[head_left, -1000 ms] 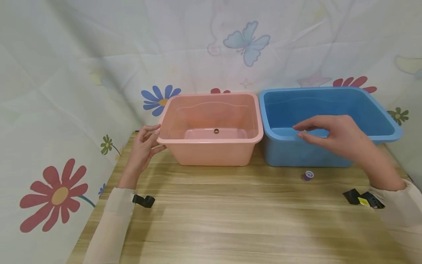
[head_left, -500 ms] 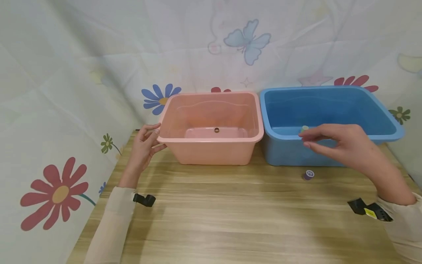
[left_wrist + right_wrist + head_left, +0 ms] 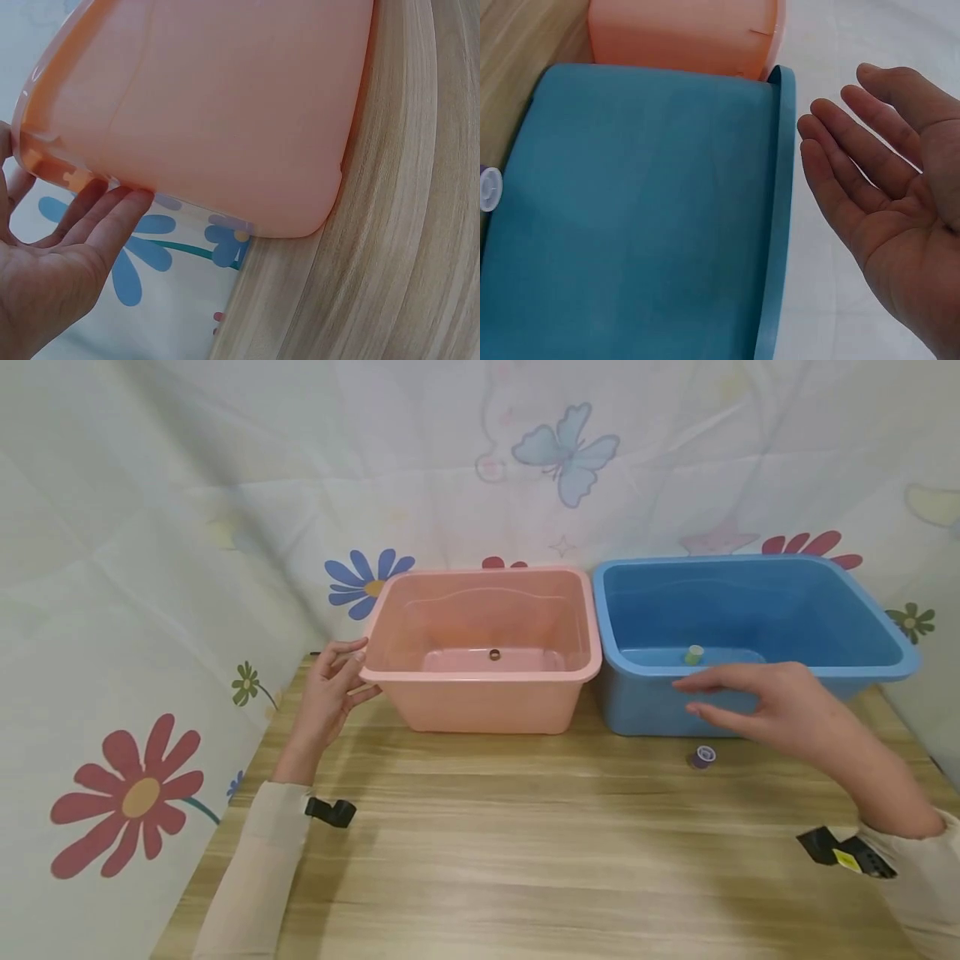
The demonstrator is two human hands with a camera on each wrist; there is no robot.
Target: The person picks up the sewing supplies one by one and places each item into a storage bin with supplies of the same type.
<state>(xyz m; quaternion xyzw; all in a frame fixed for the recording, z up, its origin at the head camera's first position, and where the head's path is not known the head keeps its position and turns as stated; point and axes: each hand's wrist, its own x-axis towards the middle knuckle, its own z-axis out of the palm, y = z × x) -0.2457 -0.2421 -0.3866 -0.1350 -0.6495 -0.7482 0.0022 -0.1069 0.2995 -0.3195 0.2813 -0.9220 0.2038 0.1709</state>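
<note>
Tabletop (image 3: 525, 860) status: work appears partly complete.
The blue bin (image 3: 652, 702) stands on the right, just beside the pink bin (image 3: 487, 706). The right hand (image 3: 776, 702) is relaxed, with fingers extended, and holds nothing; it is positioned near the front edge of the blue bin, and the right wrist view shows a gap between the two. The left hand (image 3: 327, 689) grips the left edge of the pink bin between thumb and fingers. The purple piece (image 3: 702, 758), white end showing, rests untouched on the tabletop in front of the blue bin. The green piece (image 3: 693, 655), also white-ended, lies inside the blue bin. The brown piece (image 3: 494, 655) lies inside the pink bin; its form is too small to tell. Judged from this layout, two pieces are placed and the purple piece is left.
</note>
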